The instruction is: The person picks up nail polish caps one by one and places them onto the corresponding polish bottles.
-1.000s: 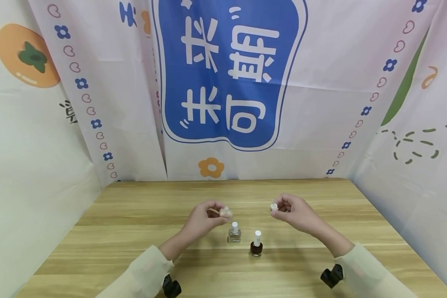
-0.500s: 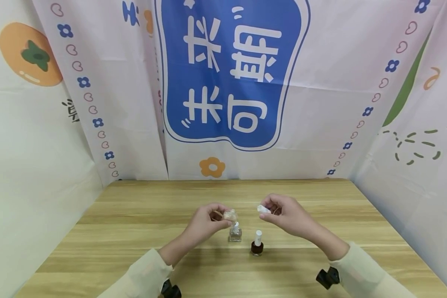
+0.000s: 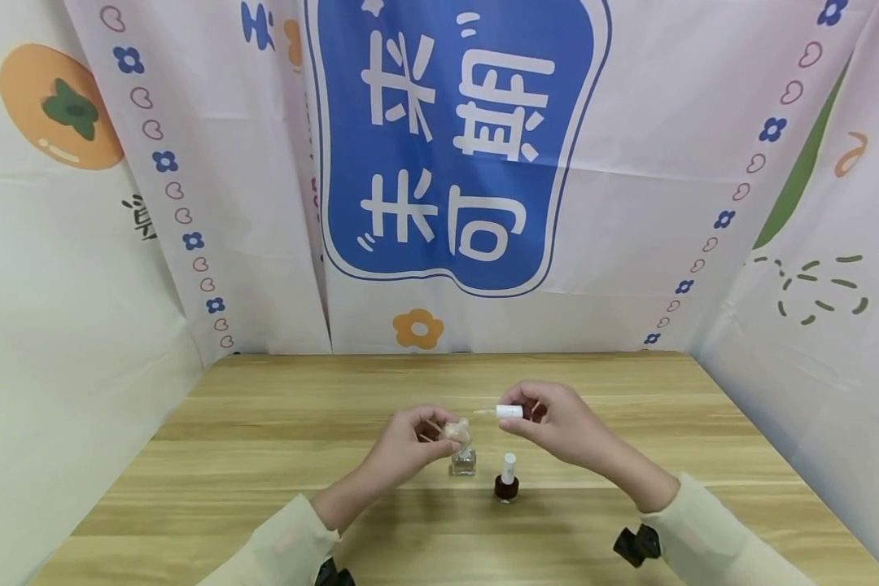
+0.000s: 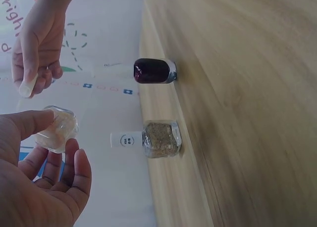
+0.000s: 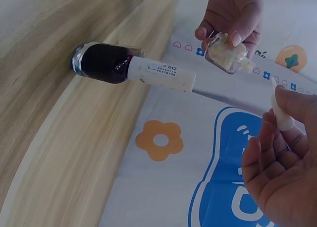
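Observation:
My left hand (image 3: 408, 439) pinches an uncapped nail polish bottle (image 5: 227, 53), clear glass with pale, cream-coloured contents, its neck toward the right hand. Between thumb and fingers my right hand (image 3: 553, 415) holds the white brush cap (image 3: 509, 411), its thin brush pointing left at the bottle's neck, a short gap apart. Below the hands, two capped polish bottles stand upright on the table. One is a glittery clear bottle (image 4: 162, 139) with a white cap, partly covered by the held bottle in the head view. The other is a dark red bottle (image 3: 506, 488), also white-capped, nearer the front.
The wooden table (image 3: 264, 480) carries the bottles. Printed white cloth (image 3: 615, 244) with a blue panel hangs behind it and at both sides. A black wrist camera (image 3: 636, 546) sits below the right sleeve.
My right hand has moved left toward the left hand, turning the brush cap so its brush points left. My left hand has shifted slightly right and down with the bottle, now overlapping the glittery bottle's cap.

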Demonstrator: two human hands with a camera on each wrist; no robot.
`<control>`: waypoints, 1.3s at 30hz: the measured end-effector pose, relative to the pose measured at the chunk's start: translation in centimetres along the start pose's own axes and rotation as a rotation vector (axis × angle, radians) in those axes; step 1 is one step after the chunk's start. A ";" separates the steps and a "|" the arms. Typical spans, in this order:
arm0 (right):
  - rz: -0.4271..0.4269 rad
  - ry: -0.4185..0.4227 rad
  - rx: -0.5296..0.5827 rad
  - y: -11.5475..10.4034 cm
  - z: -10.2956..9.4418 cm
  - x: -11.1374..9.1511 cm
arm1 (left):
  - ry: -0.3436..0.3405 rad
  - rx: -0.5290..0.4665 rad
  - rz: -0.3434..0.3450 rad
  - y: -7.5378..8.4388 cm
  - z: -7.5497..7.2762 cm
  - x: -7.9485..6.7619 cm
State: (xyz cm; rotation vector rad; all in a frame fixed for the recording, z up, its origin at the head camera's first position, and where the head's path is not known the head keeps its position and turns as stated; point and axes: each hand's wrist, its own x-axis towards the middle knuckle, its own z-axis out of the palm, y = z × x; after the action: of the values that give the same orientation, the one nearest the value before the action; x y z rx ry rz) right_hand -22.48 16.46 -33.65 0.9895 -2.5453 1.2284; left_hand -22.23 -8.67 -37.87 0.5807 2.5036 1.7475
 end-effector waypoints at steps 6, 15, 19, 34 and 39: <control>-0.022 -0.016 0.002 -0.2 0.3 0.1 | -0.010 -0.010 0.022 0.0 0.4 -0.2; -0.031 -0.027 -0.024 -0.2 0.5 0.0 | -0.013 -0.014 0.017 0.0 0.7 -0.1; -0.032 -0.035 -0.036 -0.3 0.5 0.0 | -0.020 -0.021 0.025 0.4 0.7 -0.3; 0.030 -0.053 0.052 -0.3 1.1 0.2 | -0.039 0.003 0.060 -0.1 1.1 -0.2; 0.070 -0.050 0.114 -0.2 1.5 0.4 | -0.043 0.002 0.057 0.0 1.2 -0.2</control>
State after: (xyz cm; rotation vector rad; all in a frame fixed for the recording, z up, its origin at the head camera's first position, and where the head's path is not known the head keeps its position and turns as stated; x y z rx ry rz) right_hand -22.46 15.07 -34.34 0.9733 -2.5937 1.3990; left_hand -21.73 -7.70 -38.33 0.6885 2.4842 1.7325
